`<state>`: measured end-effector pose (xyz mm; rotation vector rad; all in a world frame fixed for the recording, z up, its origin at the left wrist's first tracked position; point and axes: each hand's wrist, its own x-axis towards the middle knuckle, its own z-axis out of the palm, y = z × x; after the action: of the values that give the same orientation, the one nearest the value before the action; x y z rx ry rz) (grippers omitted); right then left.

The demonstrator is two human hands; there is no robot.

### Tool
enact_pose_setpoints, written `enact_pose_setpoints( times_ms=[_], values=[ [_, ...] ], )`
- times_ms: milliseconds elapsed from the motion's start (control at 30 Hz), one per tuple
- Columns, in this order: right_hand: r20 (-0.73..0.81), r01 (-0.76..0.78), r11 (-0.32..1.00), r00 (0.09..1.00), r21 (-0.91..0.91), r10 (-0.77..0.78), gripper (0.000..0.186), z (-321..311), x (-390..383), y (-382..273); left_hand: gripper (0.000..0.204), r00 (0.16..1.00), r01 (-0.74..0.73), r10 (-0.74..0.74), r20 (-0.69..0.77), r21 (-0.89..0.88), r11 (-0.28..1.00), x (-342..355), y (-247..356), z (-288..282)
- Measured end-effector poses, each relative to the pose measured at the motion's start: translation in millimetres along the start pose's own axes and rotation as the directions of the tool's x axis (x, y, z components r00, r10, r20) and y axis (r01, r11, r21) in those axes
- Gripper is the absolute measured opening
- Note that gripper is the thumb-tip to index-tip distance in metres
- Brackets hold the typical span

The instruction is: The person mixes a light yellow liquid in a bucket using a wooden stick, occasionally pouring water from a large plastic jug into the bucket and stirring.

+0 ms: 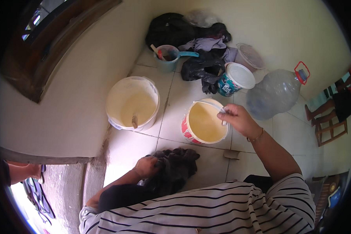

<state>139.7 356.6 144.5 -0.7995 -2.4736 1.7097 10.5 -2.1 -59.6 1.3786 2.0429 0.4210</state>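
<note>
My right hand (238, 119) is closed on the handle at the rim of a small red-and-white bucket (186, 130), tilted so its yellowish inside shows. My left hand (147, 167) grips a crumpled dark cloth (177, 165), bunched low in front of me; its fingertips are partly hidden in the folds. To the left of the small bucket stands a larger white bucket (154, 113), its inside coated pale yellow. From it pokes a brownish stick-like end (134, 121), whose lower part I cannot make out.
Beyond the buckets stand a teal dipper (167, 66) holding a brush, a lidded tub (240, 76), a black plastic bag (202, 68) and piled clothes (171, 29). A large clear water jug (275, 93) lies at right. A cardboard scrap (231, 154) is on the tiles. Other people's legs (323, 111) show at far right.
</note>
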Motion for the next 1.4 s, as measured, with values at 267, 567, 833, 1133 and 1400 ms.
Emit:
enact_pose_setpoints(
  times_ms=[267,567,833,1133,1400],
  values=[
    [-0.304,0.193,0.548,0.661,-0.814,-0.686,0.046,-19.3,-7.9,8.4,0.041,0.922,0.376,-0.366,0.124,-0.507,0.775,0.4,31.4,-48.0],
    [0.534,0.358,0.722,0.845,-0.593,0.019,0.061,185.9,-47.3,39.8,0.035,0.998,-0.020,0.001,-0.063,-0.298,0.954,-33.3,4.1,-80.0],
    [0.549,0.733,0.389,0.677,-0.558,-0.490,0.015,230.9,-33.3,137.4,0.060,0.985,-0.142,0.165,-0.057,0.289,0.947,-47.5,37.0,-23.3],
    [0.547,0.616,0.601,0.771,-0.510,-0.326,0.007,224.2,-25.3,122.1,0.031,0.923,-0.111,0.149,-0.356,0.126,0.986,-41.0,-14.6,32.9],
    [0.599,0.432,0.883,0.761,-0.184,-0.248,0.036,38.6,-49.4,-0.3,0.038,0.903,-0.043,0.045,-0.428,0.014,0.999,-68.4,-1.8,-8.6]
  ],
)
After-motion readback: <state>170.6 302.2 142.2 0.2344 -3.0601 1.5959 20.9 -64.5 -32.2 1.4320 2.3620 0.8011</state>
